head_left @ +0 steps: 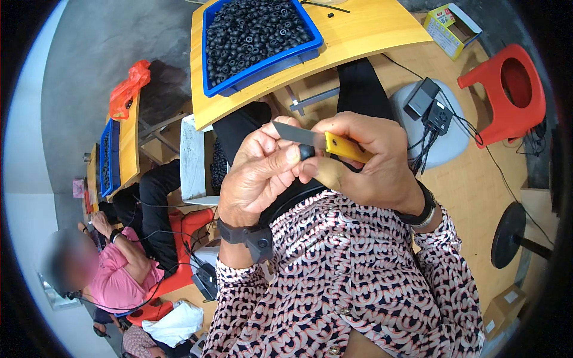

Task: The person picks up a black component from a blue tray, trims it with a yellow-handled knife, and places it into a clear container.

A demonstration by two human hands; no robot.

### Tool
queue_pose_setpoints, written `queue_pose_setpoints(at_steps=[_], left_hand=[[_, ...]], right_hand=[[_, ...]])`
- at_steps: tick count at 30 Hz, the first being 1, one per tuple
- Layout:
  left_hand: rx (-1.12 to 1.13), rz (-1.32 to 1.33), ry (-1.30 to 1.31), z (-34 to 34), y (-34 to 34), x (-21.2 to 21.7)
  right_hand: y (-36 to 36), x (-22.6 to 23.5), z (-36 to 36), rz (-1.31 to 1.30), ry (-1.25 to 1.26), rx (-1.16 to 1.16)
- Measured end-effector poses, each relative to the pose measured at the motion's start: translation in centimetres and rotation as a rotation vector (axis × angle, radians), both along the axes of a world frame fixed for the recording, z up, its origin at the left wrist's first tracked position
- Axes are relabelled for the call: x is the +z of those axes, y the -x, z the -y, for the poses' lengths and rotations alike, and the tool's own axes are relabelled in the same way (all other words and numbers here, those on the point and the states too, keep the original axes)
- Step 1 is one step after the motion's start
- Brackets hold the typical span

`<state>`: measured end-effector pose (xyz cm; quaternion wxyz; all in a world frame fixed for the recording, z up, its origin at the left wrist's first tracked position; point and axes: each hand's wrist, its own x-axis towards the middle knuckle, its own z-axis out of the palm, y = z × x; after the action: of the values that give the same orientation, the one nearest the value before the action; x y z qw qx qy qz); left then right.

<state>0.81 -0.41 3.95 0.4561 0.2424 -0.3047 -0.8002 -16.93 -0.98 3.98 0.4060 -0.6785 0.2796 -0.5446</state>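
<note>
My left hand (pixel 258 161) is closed, pinching a small black rounded rubber part (pixel 307 151) between thumb and fingertips. In my right hand (pixel 376 161) is a knife with a yellow handle (pixel 345 147) and a flat grey blade (pixel 298 135). The blade points to the left, just above the black part and across the left fingers. My right thumb, with a tan covering on it, lies beside the black part; whether the blade touches the part I cannot tell. Both hands are over my lap, close together.
A blue tray (pixel 313 48) full of small black parts stands on the yellow table (pixel 382 27) ahead. To the left is a white box (pixel 194 179) holding more parts. A red stool (pixel 477 128) and a grey seat with black adapters (pixel 422 98) are right. A co-worker in pink (pixel 122 271) sits left.
</note>
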Motion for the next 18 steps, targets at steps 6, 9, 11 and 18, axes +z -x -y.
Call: queue_pose_setpoints(at_steps=[6,9,11,18], left_hand=[[-0.017,-0.010,-0.040,0.0,0.5,0.3],[-0.040,-0.023,-0.047,0.0,0.5,0.1],[-0.067,-0.050,-0.040,0.1,0.5,-0.1],[-0.133,-0.106,-0.020,0.6,0.3,-0.8]], right_hand=[[-0.1,-0.9,0.0,0.166,-0.291,0.105],[0.2,-0.6,0.4,0.161,-0.304,0.129],[0.4,-0.7,0.6,0.161,-0.321,0.140],[0.7,-0.3,0.8,0.106,-0.308,0.152]])
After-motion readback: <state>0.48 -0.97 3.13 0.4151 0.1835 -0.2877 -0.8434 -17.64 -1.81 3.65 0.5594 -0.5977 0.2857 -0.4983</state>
